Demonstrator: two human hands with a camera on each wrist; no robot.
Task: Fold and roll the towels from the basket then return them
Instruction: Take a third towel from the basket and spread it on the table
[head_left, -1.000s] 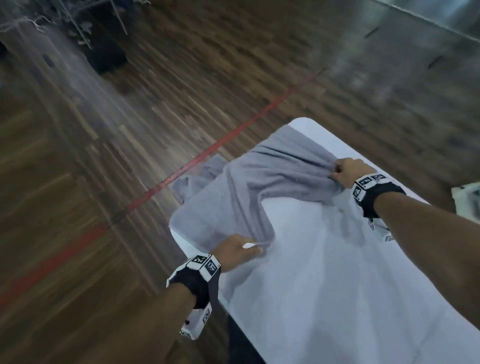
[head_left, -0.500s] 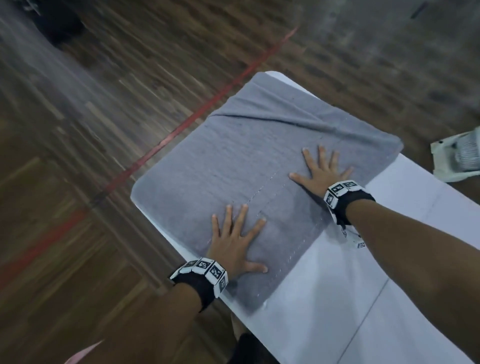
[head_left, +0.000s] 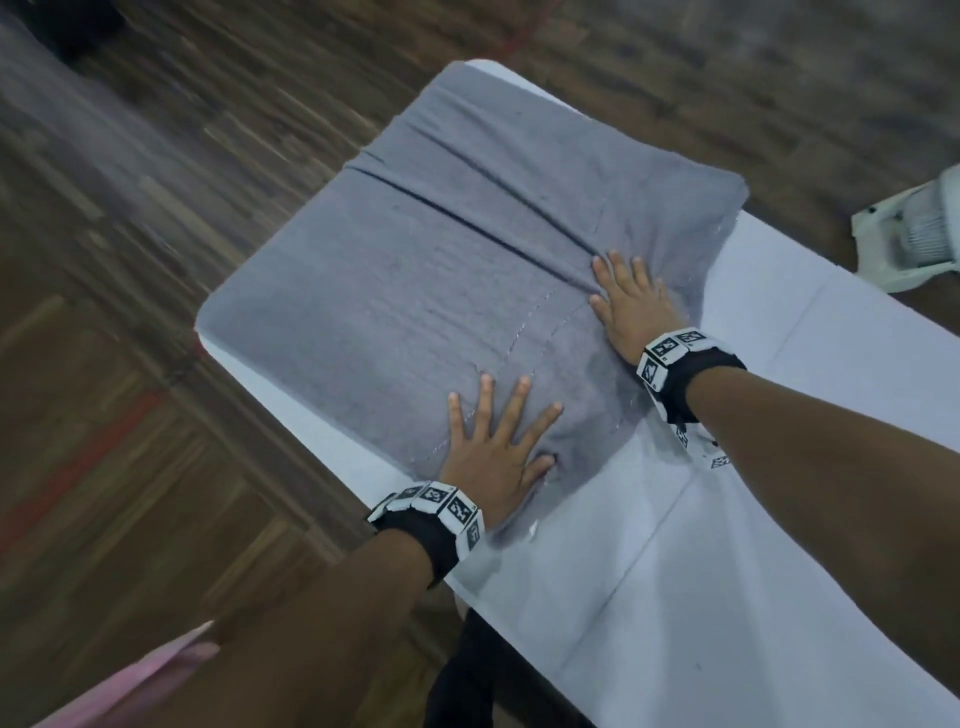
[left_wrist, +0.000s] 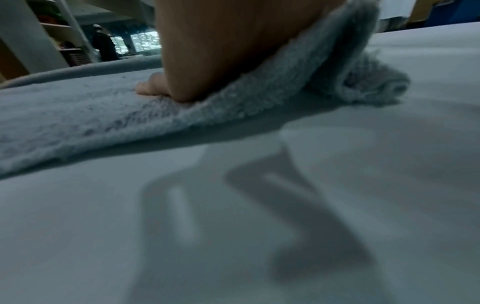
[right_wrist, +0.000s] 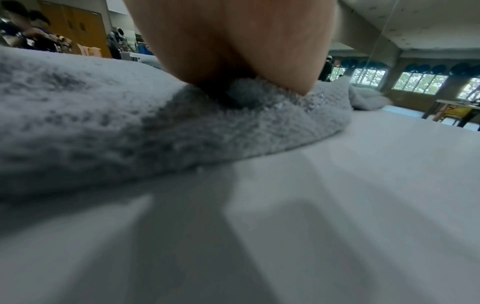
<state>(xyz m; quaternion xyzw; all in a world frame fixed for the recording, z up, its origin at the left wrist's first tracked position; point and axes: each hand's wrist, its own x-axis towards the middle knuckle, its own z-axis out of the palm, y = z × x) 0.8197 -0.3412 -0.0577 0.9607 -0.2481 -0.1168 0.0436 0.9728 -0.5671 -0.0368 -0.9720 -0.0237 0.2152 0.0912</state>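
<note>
A grey towel (head_left: 415, 291) lies folded and spread flat over the far end of the white table (head_left: 727, 571), with a long crease running across it. My left hand (head_left: 493, 441) presses flat on the towel's near edge, fingers spread. My right hand (head_left: 631, 306) presses flat on it near the right side, at the end of the crease. In the left wrist view my palm (left_wrist: 221, 51) bears on the towel (left_wrist: 78, 115). In the right wrist view the heel of my hand (right_wrist: 233, 41) sinks into the towel (right_wrist: 103, 115). No basket is in view.
The table's corner and left edge drop off to a dark wood floor (head_left: 156, 467) with a red line. A white object (head_left: 914, 234) stands on the floor at the far right. People and shelves show far off in the wrist views.
A second ago both hands gripped the bunched towel and pulled it open. It then lay flat under open palms. Since then the right hand has slid outward along the crease.
</note>
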